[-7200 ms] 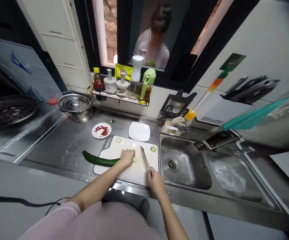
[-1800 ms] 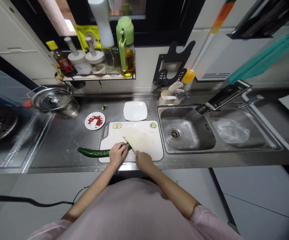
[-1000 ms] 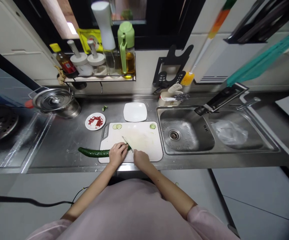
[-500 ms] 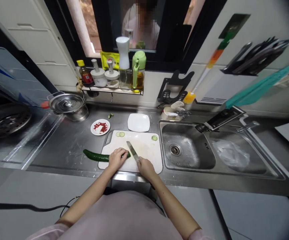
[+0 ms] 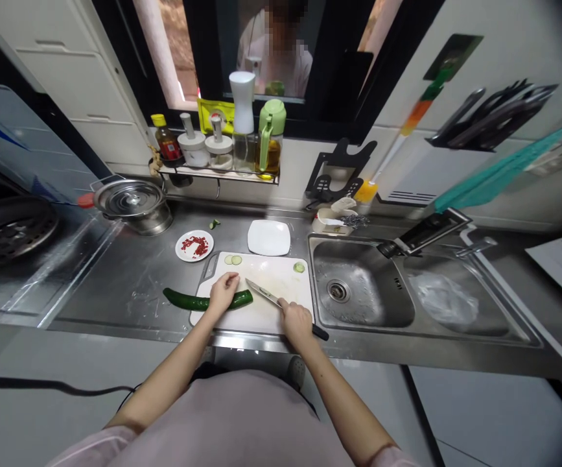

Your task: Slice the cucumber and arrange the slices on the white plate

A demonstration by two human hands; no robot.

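A long dark green cucumber (image 5: 242,299) lies across the left part of a white cutting board (image 5: 271,319), its far end reaching past the board's left edge. My left hand (image 5: 223,293) is over the cucumber, fingertips pinched together just beyond it; what they hold, if anything, is too small to make out. In my right hand (image 5: 296,322) is a kitchen knife (image 5: 264,293) with a black handle, its blade pointing up and left, apart from the cucumber's cut end. Two thin cucumber slices (image 5: 233,260) rest near the board's top left, and small cucumber pieces (image 5: 299,266) at its top right.
Behind the board stand a white rectangular plate (image 5: 269,238) and a small plate of chopped red bits (image 5: 194,246). Green scraps (image 5: 214,224) lie on the steel counter. A double sink (image 5: 361,311) adjoins on the right; a lidded pot (image 5: 137,204) stands at the left.
My left hand has risen off the cucumber's end and moved slightly up and left, uncovering the end. My right hand has drawn the knife to the right, its blade lying flatter.
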